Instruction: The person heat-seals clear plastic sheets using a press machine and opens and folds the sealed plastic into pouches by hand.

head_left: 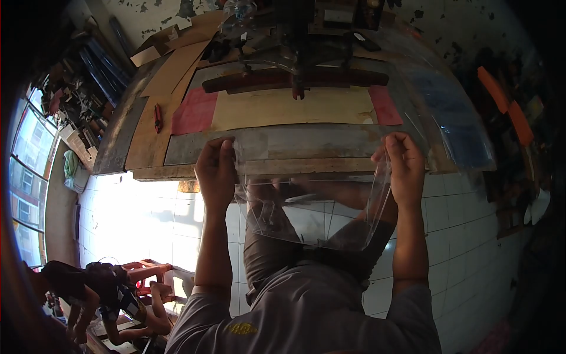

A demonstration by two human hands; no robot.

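A clear plastic sheet [312,218] hangs between my two hands, over my lap and just in front of the bench edge. At its left upper corner, my left hand [216,168] pinches it between thumb and fingers. My right hand [404,165] grips the opposite upper corner the same way. The sheet sags in the middle, and my legs show through it. Beyond my hands, a yellow strip with pink ends [289,109] lies on the bench under a dark metal press bar [247,81].
A red cutter [157,118] lies on the bench's left, near cardboard pieces [177,68]. Clear and bluish plastic sheets [457,118] are stacked at the right. At lower left, another person [100,295] sits by a red stool [150,271]. Orange pieces [519,121] stand far right.
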